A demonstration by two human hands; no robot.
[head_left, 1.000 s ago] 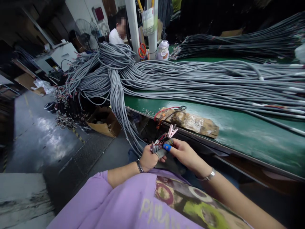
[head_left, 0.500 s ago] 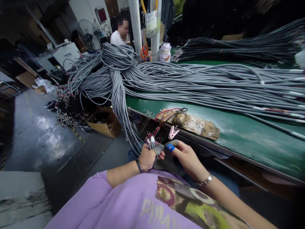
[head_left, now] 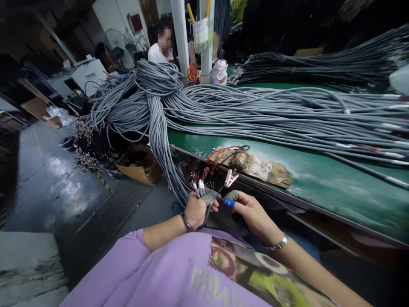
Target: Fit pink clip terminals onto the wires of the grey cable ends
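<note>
Green desk [head_left: 332,187], its edge slanting past just beyond the hands. Nearest: left hand [head_left: 195,211], grip clamped round a small bunch of grey cable ends [head_left: 198,191], white sleeves and coloured wires fanning out above the fist. Right hand [head_left: 252,211] just beside it, blue band on thumb, covered forefinger; its grip pinched together on a thin wire [head_left: 221,197] that runs out from the left hand. Pink clip [head_left: 230,178] close beyond, near the desk edge; what it is fixed to, cannot tell. Taped cardboard strip [head_left: 260,166] flat along that edge, red lead [head_left: 220,150] at its left end. Farther: thick spread of grey cables [head_left: 255,106] lengthwise on the desk, one hank [head_left: 159,132] hanging over the edge. Behind these, lidded container [head_left: 220,72], orange-handled scissors [head_left: 192,72], darker cables [head_left: 319,68]. Farthest: fan [head_left: 119,49], seated-height person in white [head_left: 156,52].
</note>
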